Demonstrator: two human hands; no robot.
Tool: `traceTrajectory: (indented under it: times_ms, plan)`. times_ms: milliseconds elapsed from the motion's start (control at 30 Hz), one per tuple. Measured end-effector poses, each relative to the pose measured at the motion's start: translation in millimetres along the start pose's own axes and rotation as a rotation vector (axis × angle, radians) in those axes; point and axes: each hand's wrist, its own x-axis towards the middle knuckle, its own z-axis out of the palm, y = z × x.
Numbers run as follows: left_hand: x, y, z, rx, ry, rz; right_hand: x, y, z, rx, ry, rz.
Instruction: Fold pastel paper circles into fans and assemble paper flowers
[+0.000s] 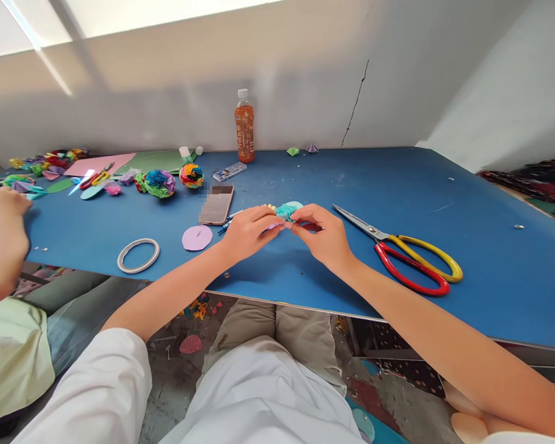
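Note:
My left hand (252,233) and my right hand (321,235) meet over the blue table, both with fingers pinched together. Between their fingertips is a crinkled turquoise paper piece (287,211), with a bit of lilac under it. Fingers cover much of it, so its full shape is hidden. A round lilac paper piece (197,238) lies left of my left hand, near a phone (217,205) and a partly covered blue pen (224,229). Large scissors (388,240) with one red and one yellow handle lie slightly apart, right of my right hand.
A tape roll (138,255) lies near the front edge. Colourful paper balls (161,183), small scissors (97,177) and coloured sheets (157,161) are at the left. A drink bottle (245,129) stands by the wall. A co-worker's hand (5,206) rests at far left.

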Motion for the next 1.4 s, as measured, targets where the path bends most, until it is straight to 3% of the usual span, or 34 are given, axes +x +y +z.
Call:
traceTrajectory:
  times_ms: [167,300,433,533,667,800,1033,1267,1400]
  plan:
    - [-1.2,4.4,2.9,0.266,0.022,0.027,0.0,-5.8,4.4,0.236,-0.004,0.192]
    - [-2.1,3.7,5.0,0.245,-0.062,-0.091,-1.6,-11.1,4.3,0.264,-0.033,0.266]
    - [-1.3,-0.8,2.7,0.151,-0.017,-0.119,-2.9,-11.5,2.9,0.231,-0.061,0.276]
    - [-0.6,-2.7,0.7,0.095,0.001,-0.118,-2.5,-8.1,1.0,0.097,-0.073,0.215]
    - [-0.5,-2.3,0.9,0.040,-0.052,-0.142,-0.5,-1.3,-3.5,-0.262,-0.072,-0.057]
    - [-1.0,-4.2,3.2,-0.013,-0.044,-0.149,2.1,4.4,-7.7,-0.391,-0.090,-0.166]
    - [-0.1,-4.4,4.4,-0.164,-0.077,-0.306,2.5,8.7,-6.1,-0.356,-0.066,-0.157]
    - [1.1,-0.6,1.5,-0.085,0.059,-0.346,7.0,10.0,-8.5,-0.371,-0.057,-0.151]
    - [-0.2,-3.8,-2.0,-0.017,-0.075,-0.390,26.7,16.2,-33.3,-0.525,0.010,0.026]
